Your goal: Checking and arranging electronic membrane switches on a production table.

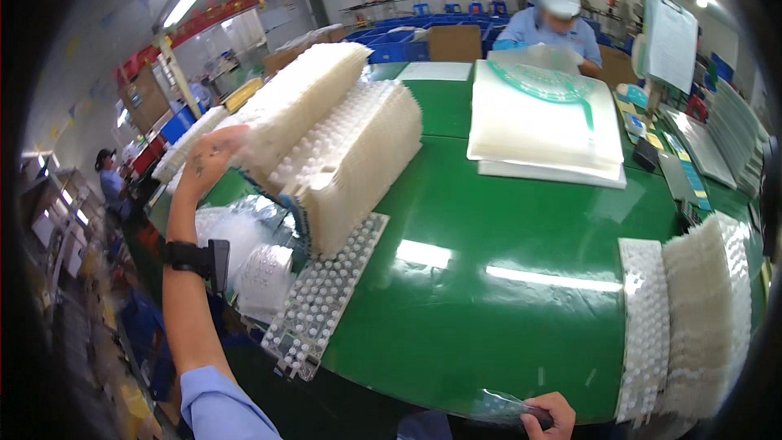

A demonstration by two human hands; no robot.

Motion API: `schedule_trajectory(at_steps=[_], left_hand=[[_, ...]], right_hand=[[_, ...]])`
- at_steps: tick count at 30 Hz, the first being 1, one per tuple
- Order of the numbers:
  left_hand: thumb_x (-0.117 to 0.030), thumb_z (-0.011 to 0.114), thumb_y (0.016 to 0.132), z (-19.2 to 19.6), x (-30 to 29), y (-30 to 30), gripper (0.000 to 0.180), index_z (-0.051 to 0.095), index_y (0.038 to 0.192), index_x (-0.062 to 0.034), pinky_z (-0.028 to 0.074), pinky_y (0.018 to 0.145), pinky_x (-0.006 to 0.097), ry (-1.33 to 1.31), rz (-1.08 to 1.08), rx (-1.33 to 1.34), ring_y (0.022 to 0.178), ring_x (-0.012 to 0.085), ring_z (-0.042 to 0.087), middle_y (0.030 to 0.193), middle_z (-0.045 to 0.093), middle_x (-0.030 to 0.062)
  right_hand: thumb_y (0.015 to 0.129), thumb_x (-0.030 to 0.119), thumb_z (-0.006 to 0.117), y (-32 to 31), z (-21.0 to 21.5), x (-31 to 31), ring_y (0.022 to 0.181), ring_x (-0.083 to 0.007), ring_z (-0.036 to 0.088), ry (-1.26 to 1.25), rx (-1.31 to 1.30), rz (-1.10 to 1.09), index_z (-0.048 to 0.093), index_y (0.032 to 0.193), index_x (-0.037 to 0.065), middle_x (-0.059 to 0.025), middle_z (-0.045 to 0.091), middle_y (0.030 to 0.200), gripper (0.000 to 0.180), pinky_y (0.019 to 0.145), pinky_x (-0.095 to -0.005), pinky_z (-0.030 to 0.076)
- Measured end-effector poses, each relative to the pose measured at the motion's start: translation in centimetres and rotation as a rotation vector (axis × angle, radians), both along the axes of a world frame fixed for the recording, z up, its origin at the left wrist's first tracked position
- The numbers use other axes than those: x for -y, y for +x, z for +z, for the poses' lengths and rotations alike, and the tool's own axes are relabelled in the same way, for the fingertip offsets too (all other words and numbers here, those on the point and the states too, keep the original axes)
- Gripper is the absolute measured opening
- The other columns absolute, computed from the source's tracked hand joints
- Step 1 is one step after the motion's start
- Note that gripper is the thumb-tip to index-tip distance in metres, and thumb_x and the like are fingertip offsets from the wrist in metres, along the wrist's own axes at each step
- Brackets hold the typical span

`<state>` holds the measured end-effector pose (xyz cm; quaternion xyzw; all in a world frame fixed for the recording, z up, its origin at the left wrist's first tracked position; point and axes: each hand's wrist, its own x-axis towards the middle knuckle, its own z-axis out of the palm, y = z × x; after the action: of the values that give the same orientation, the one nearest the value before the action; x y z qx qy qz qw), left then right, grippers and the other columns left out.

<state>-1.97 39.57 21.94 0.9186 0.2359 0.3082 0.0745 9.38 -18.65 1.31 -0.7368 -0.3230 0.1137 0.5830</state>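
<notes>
Left hand (210, 156) grips tilted stack of white blister trays (326, 134) near tabletop's (489, 310) left edge; steady stack, lift evenly. Right hand (547, 417) pinches clear film (498, 407) at near edge.

Head view. Left hand (210, 159) raised against tilted stack of white blister trays (326, 138) on green surface (489, 277); black wrist strap (195, 259) on forearm. Single flat tray (326, 297) of small white parts beneath stack, overhanging near edge. Right hand (547, 417) at lower edge, fingers (538, 420) closed on clear plastic film (497, 407). Second tray stack (700, 326) at right. White sheets (542, 126) at far side, before seated person in blue (550, 24). Clipboard (672, 41) upright at right.
</notes>
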Motion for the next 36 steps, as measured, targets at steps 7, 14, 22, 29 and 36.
schedule_trajectory(at_steps=[7,14,22,29,36], left_hand=[[-0.018,0.051,0.095,2.4,8.4,3.7,0.031,0.064,0.120,-0.0047,0.051,0.079,0.038,0.603,0.183,0.340,0.090,0.0319,0.068,0.107,0.068,0.0183],[-0.008,0.052,0.085,-3.9,26.2,7.9,0.035,0.066,0.116,-0.0133,0.045,0.050,0.038,0.670,-0.152,-0.044,0.053,0.0265,0.059,0.071,0.064,0.0119],[-0.025,0.061,0.088,-17.3,35.7,3.8,0.037,0.059,0.120,-0.0063,0.054,0.074,0.039,-0.045,-0.562,-0.353,0.091,0.0334,0.067,0.109,0.065,0.0175],[-0.025,0.074,0.082,-16.2,38.0,-1.5,0.041,0.065,0.118,-0.0073,0.050,0.086,0.034,-0.930,-0.821,-0.234,0.095,0.0272,0.066,0.105,0.069,0.0136],[-0.007,0.075,0.079,-17.4,35.6,-6.1,0.024,0.072,0.103,-0.0029,0.055,0.071,0.025,-1.103,-0.526,-0.081,0.076,0.0154,0.070,0.088,0.073,0.0111]], right_hand=[[0.081,0.000,0.068,-0.1,-0.1,-0.7,0.076,-0.0233,0.063,0.045,-0.026,0.015,0.064,0.098,-0.002,-0.0133,0.062,0.089,0.018,0.067,-0.0296,0.049],[0.084,0.004,0.067,0.6,-2.4,1.4,0.093,-0.0192,0.062,-0.014,-0.099,0.108,0.061,0.112,-0.001,-0.0106,0.062,0.104,0.029,0.078,-0.0282,0.050],[0.082,0.001,0.070,-1.0,-0.3,1.9,0.081,-0.0118,0.063,0.073,-0.172,0.137,0.065,0.105,0.000,-0.0076,0.064,0.095,0.024,0.068,-0.0227,0.050],[0.081,0.005,0.074,-2.4,3.4,1.7,0.070,-0.0132,0.062,-0.100,-0.032,0.272,0.064,0.108,0.000,-0.0088,0.064,0.092,0.029,0.063,-0.0230,0.051],[0.084,0.031,0.072,-1.1,5.4,-3.2,0.103,-0.0316,0.060,-0.172,0.090,0.418,0.051,0.125,0.001,-0.0192,0.058,0.115,0.055,0.086,-0.0391,0.049]])
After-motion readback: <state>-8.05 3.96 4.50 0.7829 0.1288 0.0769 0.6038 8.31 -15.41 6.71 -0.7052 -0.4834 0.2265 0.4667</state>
